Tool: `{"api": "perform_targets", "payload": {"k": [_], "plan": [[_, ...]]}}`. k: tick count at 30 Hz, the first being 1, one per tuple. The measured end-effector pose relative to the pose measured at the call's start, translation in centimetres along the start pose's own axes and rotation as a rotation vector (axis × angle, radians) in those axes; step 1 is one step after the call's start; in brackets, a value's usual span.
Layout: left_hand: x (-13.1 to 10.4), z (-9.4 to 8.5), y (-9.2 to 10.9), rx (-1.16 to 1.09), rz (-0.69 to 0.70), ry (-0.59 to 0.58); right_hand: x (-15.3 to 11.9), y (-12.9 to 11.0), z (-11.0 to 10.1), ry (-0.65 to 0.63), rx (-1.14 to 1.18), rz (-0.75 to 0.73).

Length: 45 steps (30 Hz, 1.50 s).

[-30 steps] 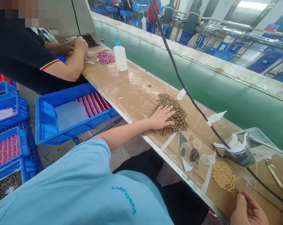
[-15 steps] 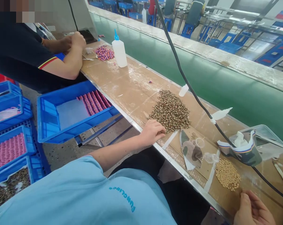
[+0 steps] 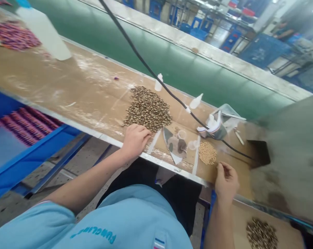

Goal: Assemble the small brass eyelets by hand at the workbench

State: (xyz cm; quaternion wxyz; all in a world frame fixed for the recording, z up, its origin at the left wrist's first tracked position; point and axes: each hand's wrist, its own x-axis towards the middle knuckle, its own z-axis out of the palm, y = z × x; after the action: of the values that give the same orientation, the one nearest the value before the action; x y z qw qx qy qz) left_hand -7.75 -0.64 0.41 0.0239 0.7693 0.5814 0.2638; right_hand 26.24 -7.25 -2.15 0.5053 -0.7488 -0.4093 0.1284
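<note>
My left hand (image 3: pixel 136 141) rests at the table's front edge, fingers curled together, beside a heap of small dark-and-gold pieces (image 3: pixel 148 109). Whatever its fingertips may hold is too small to make out. Further right, my right hand (image 3: pixel 227 180) has thumb and fingertips drawn together, just in front of a flat pile of small gold beads (image 3: pixel 207 153); any piece in that pinch is hidden. Between the hands lie a camouflage-patterned cloth scrap (image 3: pixel 176 147) and small clear round dishes (image 3: pixel 193 144).
A large white bottle (image 3: pixel 46 34) stands at left near a pink-purple heap (image 3: pixel 15 35). A black cable (image 3: pixel 146 65) crosses above the table. Small white bottle (image 3: pixel 159 83), cloth-lined clear tub (image 3: pixel 225 112), blue tray (image 3: pixel 37 162) and another dark heap (image 3: pixel 261 233) surround the workspace.
The view has swung to the right, so the co-worker at left has left the picture and a lower-right dark heap shows. My left hand stays by its heap; my right hand's fingers look closer together.
</note>
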Motion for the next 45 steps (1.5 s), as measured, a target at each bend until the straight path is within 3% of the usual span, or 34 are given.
{"api": "perform_targets", "payload": {"k": [5,11,17,26,35,40,45], "plan": [[0.2,0.6,-0.2,0.021,0.055,0.051,-0.4,-0.2,-1.0,-0.155,-0.098,-0.087],[0.0,0.9,-0.2,0.033,0.069,0.093,-1.0,-1.5,-1.6,-0.273,-0.297,-0.305],[-0.1,0.8,0.0,-0.001,0.053,0.123,-0.9,-2.1,-1.1,-0.300,-0.338,-0.407],[-1.2,0.2,4.2,-0.287,0.158,0.098,-0.5,-2.2,-0.8,-0.334,-0.454,-0.445],[-2.3,1.7,8.1,-0.780,0.135,-0.186,0.0,-2.4,-1.0,-0.403,-0.492,-0.483],[-1.7,2.4,9.0,-1.071,-0.140,-0.403,0.2,-1.9,-0.8,-0.371,-0.450,-0.479],[-0.8,2.4,9.2,-1.263,-0.401,-0.544,-0.1,-2.3,-0.7,-0.349,-0.417,-0.480]]}}
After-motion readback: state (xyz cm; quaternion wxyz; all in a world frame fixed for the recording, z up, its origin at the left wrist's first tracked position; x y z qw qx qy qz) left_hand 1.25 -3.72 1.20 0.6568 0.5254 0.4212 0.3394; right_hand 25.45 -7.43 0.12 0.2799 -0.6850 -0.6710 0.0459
